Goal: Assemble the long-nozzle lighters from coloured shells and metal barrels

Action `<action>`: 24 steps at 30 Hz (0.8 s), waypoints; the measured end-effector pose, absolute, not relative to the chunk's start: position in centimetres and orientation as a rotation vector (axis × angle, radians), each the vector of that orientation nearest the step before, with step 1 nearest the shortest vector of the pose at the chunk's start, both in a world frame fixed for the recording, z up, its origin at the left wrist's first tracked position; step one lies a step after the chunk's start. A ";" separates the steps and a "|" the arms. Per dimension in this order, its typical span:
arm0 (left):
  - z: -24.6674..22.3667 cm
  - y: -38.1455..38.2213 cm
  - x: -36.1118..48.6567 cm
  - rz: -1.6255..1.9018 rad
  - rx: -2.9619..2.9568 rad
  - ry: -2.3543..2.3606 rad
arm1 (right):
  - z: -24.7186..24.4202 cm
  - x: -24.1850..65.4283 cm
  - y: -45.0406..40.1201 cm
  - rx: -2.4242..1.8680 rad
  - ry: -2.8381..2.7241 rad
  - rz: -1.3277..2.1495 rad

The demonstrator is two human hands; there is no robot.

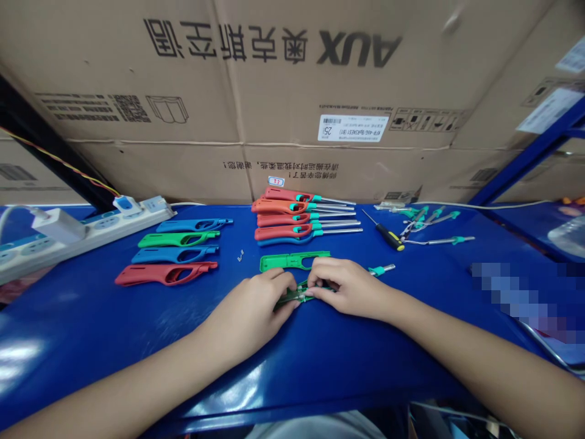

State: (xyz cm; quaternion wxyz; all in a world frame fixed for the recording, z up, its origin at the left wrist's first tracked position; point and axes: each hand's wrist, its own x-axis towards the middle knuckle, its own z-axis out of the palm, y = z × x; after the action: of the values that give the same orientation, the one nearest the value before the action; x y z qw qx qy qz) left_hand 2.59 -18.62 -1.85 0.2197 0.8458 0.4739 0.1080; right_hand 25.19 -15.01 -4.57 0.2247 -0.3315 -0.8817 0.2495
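Both hands meet over an opened green lighter casing (299, 291) low in front of me. My left hand (260, 302) closes round its left end, thumb along the near side. With thumb and fingers bent together, my right hand (350, 286) grips its middle; small parts inside are mostly hidden by the fingers. Past the right hand sticks out a metal tube with a teal collar (378, 270). Just behind lies another green casing half (286, 261), hollow side up. Small metal bits (241, 255) lie to its left.
Several blue, green and red casing halves (167, 274) lie at left. Assembled lighters (283, 233) are stacked at the back centre. A screwdriver (390, 236) and nozzle parts with wires (418, 216) lie right. A power strip (103, 225) and a large carton (274, 91) bound the blue table.
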 end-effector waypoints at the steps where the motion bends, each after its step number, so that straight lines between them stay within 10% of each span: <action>1: -1.8 -18.6 2.6 0.292 2.335 1.314 | -4.5 25.2 -15.0 -0.913 -2.440 0.681; 24: -1.5 -18.3 2.3 0.256 2.309 1.347 | -4.1 25.6 -15.1 -0.876 -2.504 0.678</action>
State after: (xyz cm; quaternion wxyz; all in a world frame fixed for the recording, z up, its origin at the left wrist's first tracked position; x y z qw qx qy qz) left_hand 2.30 -18.33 -1.54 0.2261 0.8375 0.4886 0.0929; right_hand 25.57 -15.06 -4.12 0.2006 -0.3135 -0.8959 0.2425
